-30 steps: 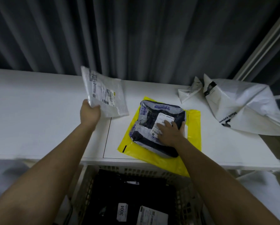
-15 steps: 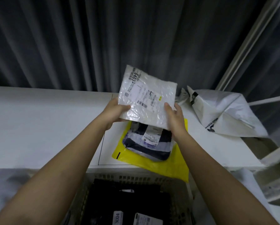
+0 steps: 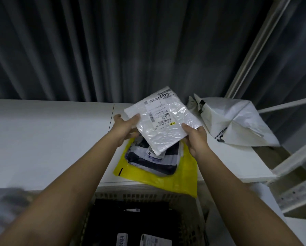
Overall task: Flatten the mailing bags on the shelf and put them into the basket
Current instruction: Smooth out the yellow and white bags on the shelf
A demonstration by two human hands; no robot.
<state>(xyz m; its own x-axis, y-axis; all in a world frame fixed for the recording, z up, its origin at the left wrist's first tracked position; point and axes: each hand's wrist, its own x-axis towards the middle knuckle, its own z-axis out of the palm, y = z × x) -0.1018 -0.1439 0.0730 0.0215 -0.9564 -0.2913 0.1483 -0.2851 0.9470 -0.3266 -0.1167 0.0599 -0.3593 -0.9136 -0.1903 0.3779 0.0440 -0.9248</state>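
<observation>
A white glossy mailing bag (image 3: 163, 121) with a printed label is held in the air above the shelf. My left hand (image 3: 125, 128) grips its left edge and my right hand (image 3: 195, 139) grips its lower right corner. Under it, on the white shelf (image 3: 51, 139), a dark blue and clear bag (image 3: 152, 160) lies on a flat yellow bag (image 3: 180, 180) that overhangs the front edge. The basket (image 3: 148, 196) stands below the shelf edge, holding dark bags with white labels (image 3: 155, 240).
A large crumpled white bag (image 3: 233, 125) lies at the shelf's right end, with a small white crumpled piece (image 3: 193, 103) behind it. White metal shelf posts (image 3: 255, 50) stand to the right. A grey curtain hangs behind.
My left hand brought the white bag from the left over the stacked bags. My right hand left the dark bag and took hold of the white bag, which has turned clockwise.
</observation>
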